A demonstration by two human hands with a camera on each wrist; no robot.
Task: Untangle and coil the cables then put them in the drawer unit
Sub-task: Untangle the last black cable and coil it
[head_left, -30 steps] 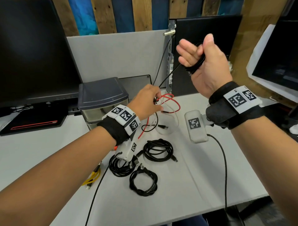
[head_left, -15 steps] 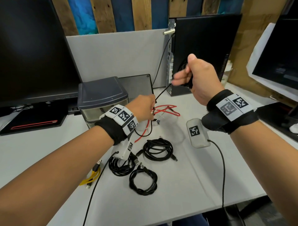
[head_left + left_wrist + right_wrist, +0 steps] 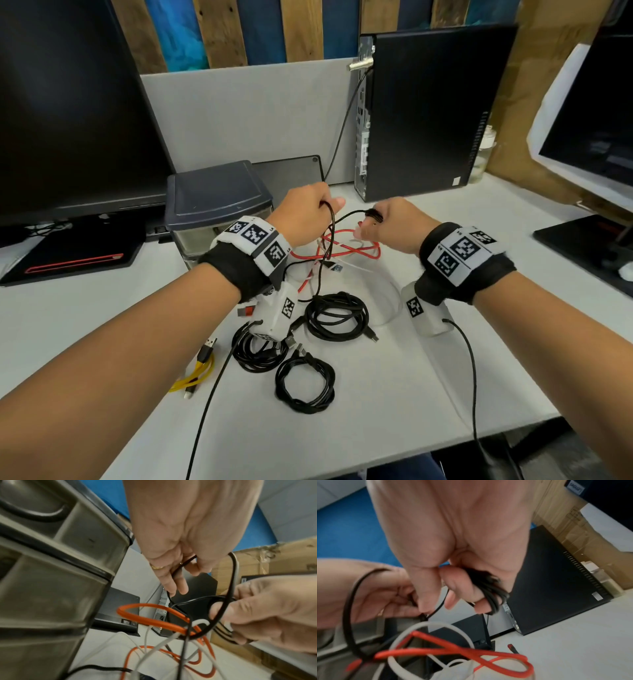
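Note:
My left hand (image 3: 313, 214) pinches a thin black cable (image 3: 325, 246) above the desk; the left wrist view shows the black cable (image 3: 229, 596) running through its fingers. My right hand (image 3: 383, 221) grips a small bundle of loops of the same cable (image 3: 489, 589) wound round its fingers. Below both hands lies a tangle of red cable (image 3: 356, 250) and white cable (image 3: 380, 298). Three coiled black cables (image 3: 337, 315) lie nearer me on the desk. The grey drawer unit (image 3: 215, 202) stands left of my left hand, its drawers closed.
A yellow cable (image 3: 198, 371) lies at the desk's left front. A black computer tower (image 3: 428, 109) stands behind the hands, a monitor (image 3: 68, 109) at the left, another screen (image 3: 592, 126) at the right. The wrist cameras' black leads hang over the desk's front edge (image 3: 342, 466).
My right hand came down from head height with the wound black cable to just above the desk, close to my left hand. The left hand shifted slightly back and right.

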